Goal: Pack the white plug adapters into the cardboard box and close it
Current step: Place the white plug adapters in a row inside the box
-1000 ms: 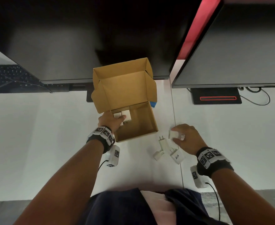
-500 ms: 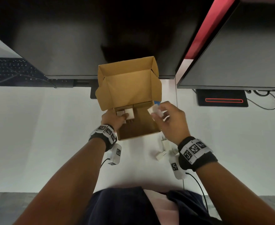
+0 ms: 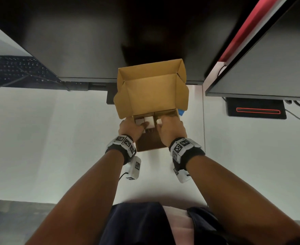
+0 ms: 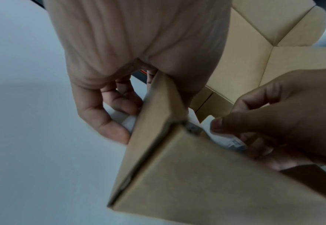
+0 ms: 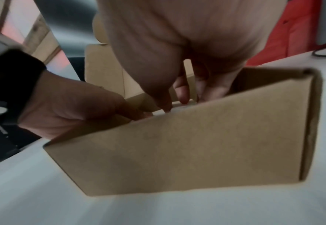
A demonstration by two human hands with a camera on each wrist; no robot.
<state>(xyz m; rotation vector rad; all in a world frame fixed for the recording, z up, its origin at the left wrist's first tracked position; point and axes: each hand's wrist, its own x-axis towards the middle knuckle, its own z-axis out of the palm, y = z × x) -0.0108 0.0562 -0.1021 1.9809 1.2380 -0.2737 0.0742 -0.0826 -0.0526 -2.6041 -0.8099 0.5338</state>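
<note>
the cardboard box sits on the white desk straight ahead of you, lid flap standing open at the far side. two white plug adapters stand side by side at its far-left wall. your left hand grips the box's left wall, fingers outside, thumb on those adapters. your right hand pinches a third adapter, just to their right and already inside the box. its free slot lies right of the row, so the right hand is nearer.
</note>
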